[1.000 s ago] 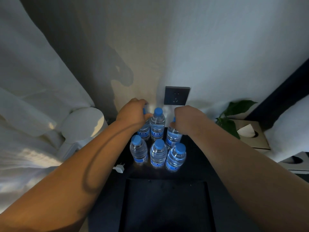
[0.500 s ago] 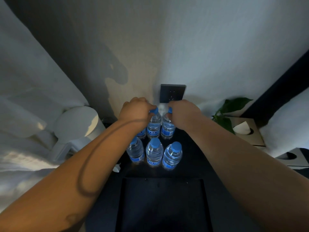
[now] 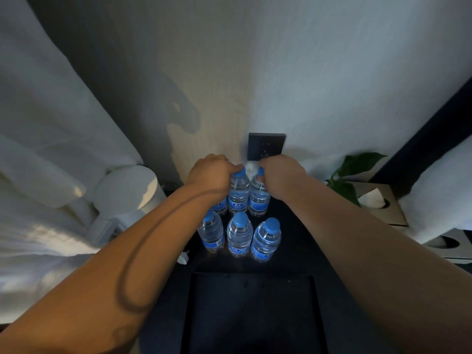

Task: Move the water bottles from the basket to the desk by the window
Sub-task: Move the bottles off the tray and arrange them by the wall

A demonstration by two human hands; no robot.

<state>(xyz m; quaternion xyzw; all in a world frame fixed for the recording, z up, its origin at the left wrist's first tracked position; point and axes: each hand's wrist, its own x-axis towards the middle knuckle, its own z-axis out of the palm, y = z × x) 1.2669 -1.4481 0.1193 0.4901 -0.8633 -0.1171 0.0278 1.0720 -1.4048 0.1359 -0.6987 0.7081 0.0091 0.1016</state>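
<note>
Several clear water bottles with blue caps stand in two rows on the dark desk point(image 3: 306, 251). Front row: left bottle point(image 3: 212, 235), middle bottle point(image 3: 239, 238), right bottle point(image 3: 265, 240). My left hand point(image 3: 209, 176) is closed over the top of the back left bottle point(image 3: 220, 206), which is mostly hidden, and its fingers touch the cap of the back middle bottle point(image 3: 238, 194). My right hand point(image 3: 281, 176) grips the neck of the back right bottle point(image 3: 259, 199). The back bottles stand tight together. The basket is out of view.
A black wall socket point(image 3: 267, 146) sits just behind the hands. A white kettle point(image 3: 127, 190) and curtain are at the left, with a white plug point(image 3: 182, 258) near the desk's edge. A plant point(image 3: 352, 169) and tissue box point(image 3: 378, 200) are at the right. A dark flat panel point(image 3: 252, 315) lies in front.
Both hands have drawn closer together. The back right bottle has slid left against the middle one, closing the gap in the back row.
</note>
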